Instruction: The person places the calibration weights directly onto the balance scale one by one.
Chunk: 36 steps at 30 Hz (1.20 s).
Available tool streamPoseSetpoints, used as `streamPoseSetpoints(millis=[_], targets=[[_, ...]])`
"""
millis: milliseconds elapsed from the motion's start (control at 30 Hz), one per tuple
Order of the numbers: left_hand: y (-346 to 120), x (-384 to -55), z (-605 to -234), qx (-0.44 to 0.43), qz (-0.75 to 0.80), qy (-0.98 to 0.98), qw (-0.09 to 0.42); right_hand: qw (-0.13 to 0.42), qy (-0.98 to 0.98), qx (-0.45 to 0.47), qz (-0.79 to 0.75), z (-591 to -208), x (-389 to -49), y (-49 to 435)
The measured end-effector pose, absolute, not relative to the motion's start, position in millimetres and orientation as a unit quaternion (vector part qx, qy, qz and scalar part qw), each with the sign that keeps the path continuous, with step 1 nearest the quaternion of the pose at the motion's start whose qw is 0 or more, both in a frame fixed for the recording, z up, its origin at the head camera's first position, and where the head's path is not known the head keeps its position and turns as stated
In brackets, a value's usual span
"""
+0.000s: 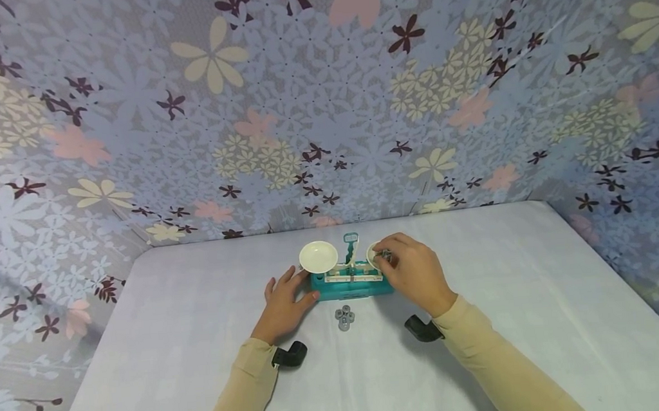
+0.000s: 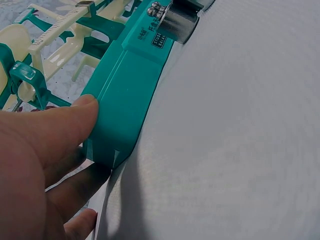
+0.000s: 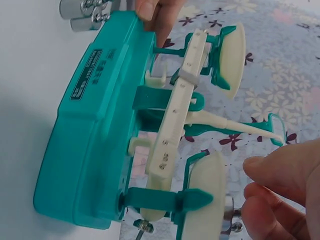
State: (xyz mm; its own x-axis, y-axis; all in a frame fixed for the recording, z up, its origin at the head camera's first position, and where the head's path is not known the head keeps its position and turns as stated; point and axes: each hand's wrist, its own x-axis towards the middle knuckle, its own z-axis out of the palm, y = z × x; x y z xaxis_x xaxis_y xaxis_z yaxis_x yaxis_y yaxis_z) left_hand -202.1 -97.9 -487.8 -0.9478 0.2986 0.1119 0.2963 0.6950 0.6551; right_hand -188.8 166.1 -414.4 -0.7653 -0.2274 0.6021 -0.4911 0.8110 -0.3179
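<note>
A green toy balance scale [image 1: 352,289] stands on the table with a cream beam and two round pans. My left hand [image 1: 284,304] grips the left end of its base, the thumb [image 2: 82,117] on the upper edge and the fingers against the end. The left pan [image 1: 319,257] holds nothing and sits a little higher in the head view. Over the right pan [image 3: 207,195] is my right hand [image 1: 418,271], with loosely bent thumb and fingers [image 3: 262,212] beside small metal weights [image 3: 229,212] in that pan. Nothing shows between thumb and forefinger.
Several metal weights [image 1: 345,318] with knobs stand grouped on the white-covered table [image 1: 343,385], just in front of the base. Behind the table hangs a flower-patterned cloth [image 1: 321,103], which also runs along both sides. A dark wrist device [image 1: 291,355] is strapped at each sleeve.
</note>
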Motion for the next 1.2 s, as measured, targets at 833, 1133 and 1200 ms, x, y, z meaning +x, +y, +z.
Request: streamPoseSetpoints(millis=[833,1133,1200], targets=[[-98.6,-201.5,-487.6,0.165,0.36,0.918,0.0,0.267,-0.866,0.219,0.362,-417.7,-165.2,149.4],[-99.2,-203.5,-491.3,0.166,0.356,0.92,0.0,0.246,-0.867,0.212,0.379,-420.6,-159.3,142.8],[-98.9,-203.7,-491.5,0.166,0.355,0.92,0.0,0.241,-0.866,0.216,0.382,-422.2,-158.1,141.5]])
